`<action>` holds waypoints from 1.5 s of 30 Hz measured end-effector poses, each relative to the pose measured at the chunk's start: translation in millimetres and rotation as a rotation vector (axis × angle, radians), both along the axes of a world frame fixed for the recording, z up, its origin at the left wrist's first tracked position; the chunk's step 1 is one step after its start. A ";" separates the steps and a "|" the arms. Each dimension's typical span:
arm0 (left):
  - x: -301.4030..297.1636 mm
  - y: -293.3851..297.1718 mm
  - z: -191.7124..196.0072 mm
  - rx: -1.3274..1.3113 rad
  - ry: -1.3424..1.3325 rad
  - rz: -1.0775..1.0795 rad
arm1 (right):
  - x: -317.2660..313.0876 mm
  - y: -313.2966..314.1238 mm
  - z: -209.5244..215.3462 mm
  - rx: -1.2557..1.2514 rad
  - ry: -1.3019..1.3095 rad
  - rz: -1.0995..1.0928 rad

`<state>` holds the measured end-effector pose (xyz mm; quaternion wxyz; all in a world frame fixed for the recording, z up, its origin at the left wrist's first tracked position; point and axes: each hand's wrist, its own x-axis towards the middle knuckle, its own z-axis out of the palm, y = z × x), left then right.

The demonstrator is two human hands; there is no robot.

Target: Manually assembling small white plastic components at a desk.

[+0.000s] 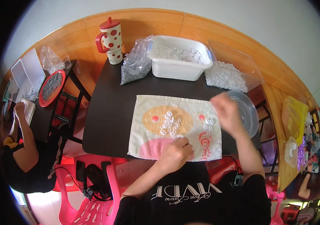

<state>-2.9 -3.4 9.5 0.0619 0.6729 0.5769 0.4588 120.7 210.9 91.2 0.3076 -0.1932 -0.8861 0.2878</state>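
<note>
Head view, looking down at my hands over a dark, smooth-topped desk. In front of me: cream terry-cloth towel, fuzzy, printed with orange, pink and red shapes, laid flat at the near edge. On it, small glossy white oval pieces, hard-looking, some ring-like, loosely scattered mid-towel on the orange print; a smaller group sits near the towel's right side.

Containers: white rectangular plastic tub at the back, holding a layer of small white bits. Left of it, crinkled clear plastic bag with dark grey grains in the bottom. Right of it, clear rectangular plastic tray with a heap of rounded white pieces at its front. Clear round plastic bowl at the desk's right; contents too faint to tell. Cream tumbler with red dots, red lid and handle at back left.

My left hand is low over the towel, fingers curled, just below the main scatter; can't tell if it grips a piece. My right hand is motion-blurred, fingers bent, between the smaller group and the bowl; can't tell if it holds anything.
</note>
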 end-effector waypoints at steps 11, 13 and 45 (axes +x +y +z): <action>0.1 13.7 1.6 -0.007 0.138 0.047 | 3.6 -22.7 -59.6 0.433 -0.364 0.101; 2.7 11.1 0.6 -0.006 0.149 0.053 | 7.9 -18.2 -55.7 0.419 -0.304 0.123; -22.2 27.7 26.3 -0.009 0.151 0.228 | 20.2 -21.9 -56.1 0.206 -0.221 0.057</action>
